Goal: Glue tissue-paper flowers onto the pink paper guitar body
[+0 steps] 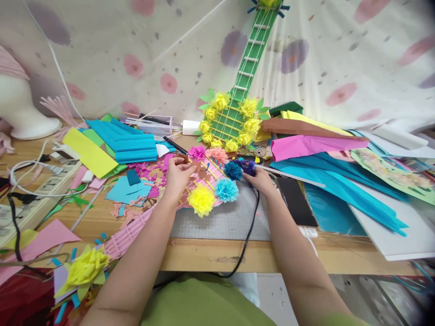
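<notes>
My right hand is closed around a dark blue glue gun with a long white glue stick out of its back. Brown crepe paper is pinched in my left hand, partly hidden by the fingers. Between my hands lies a pink paper guitar. On its body sit a yellow paper flower, a light blue flower, a dark blue flower, a peach flower and a magenta flower. Its neck runs under my left forearm.
A green paper guitar with yellow flowers stands against the curtain. Crepe paper is heaped at right near a dark phone. Paper scraps and a power strip lie left. The black cord hangs over the table edge.
</notes>
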{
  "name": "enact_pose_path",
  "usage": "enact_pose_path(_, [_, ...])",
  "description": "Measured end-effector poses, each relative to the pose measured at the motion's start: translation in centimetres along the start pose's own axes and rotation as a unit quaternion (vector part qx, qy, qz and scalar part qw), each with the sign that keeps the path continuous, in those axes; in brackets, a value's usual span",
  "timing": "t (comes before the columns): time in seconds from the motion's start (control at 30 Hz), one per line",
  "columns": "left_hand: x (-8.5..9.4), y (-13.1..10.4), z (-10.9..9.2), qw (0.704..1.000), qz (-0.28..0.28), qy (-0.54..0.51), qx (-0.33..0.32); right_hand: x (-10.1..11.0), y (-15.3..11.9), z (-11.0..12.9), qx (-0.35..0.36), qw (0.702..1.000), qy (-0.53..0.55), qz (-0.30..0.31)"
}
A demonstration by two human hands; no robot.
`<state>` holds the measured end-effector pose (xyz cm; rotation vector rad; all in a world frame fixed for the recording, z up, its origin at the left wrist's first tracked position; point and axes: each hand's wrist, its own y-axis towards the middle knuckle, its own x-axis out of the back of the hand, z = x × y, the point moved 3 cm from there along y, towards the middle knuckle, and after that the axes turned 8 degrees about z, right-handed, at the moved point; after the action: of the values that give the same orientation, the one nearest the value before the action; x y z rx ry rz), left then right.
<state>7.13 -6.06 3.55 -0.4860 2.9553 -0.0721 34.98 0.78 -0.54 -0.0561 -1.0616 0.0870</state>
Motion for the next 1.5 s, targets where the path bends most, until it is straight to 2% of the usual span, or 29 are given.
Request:
enact_pose_path(0.07, [0.3,-0.1,0.0,1.0,-0.01,0.023,-0.002,-0.1,0.4,-0.4,-0.028,0.999,0.038,-0.007])
enact_pose_path(0.13, [0.6,-0.1,0.1,0.999,-0.018,0.048,-0.009,0.6,0.5,-0.7,-0.037,0.991,0.124,-0.038])
enact_pose_path(0.23, [0.8,0.1,0.6,0.996,-0.021,0.082,-0.024,2.7,0.2,0.1,0.008,0.952,0.295,-0.082])
enact_pose_path(0.3, [0.9,0.3,1.0,0.994,-0.023,0.103,-0.033,4.3,-0.4,1.9,0.06,0.928,0.36,-0.072])
enact_pose_path(0.37, [0.9,0.5,1.4,0.992,-0.026,0.119,-0.039,5.4,-1.3,4.3,0.084,0.936,0.34,-0.012])
enact_pose_path(0.43, [0.9,0.6,1.6,0.991,-0.03,0.128,-0.04,5.5,-2.2,6.6,0.104,0.946,0.301,0.065])
enact_pose_path(0.5, [1.0,0.5,1.8,0.991,-0.034,0.128,-0.033,5.0,-2.8,8.4,0.117,0.948,0.264,0.131])
enact_pose_path(0.57, [1.1,0.4,1.8,0.992,-0.034,0.121,-0.021,4.0,-3.0,9.4,0.121,0.95,0.24,0.161])
enact_pose_path(0.8, [1.5,0.0,1.3,0.995,-0.04,0.092,-0.004,2.0,-2.7,10.1,0.134,0.963,0.169,0.16])
enact_pose_path(1.23, [1.3,-0.2,0.5,0.995,-0.031,0.098,-0.011,2.1,-2.7,10.6,0.138,0.971,0.131,0.146])
enact_pose_path(1.5, [1.1,0.1,0.8,0.996,-0.028,0.086,-0.012,2.1,-2.5,10.6,0.141,0.97,0.126,0.154])
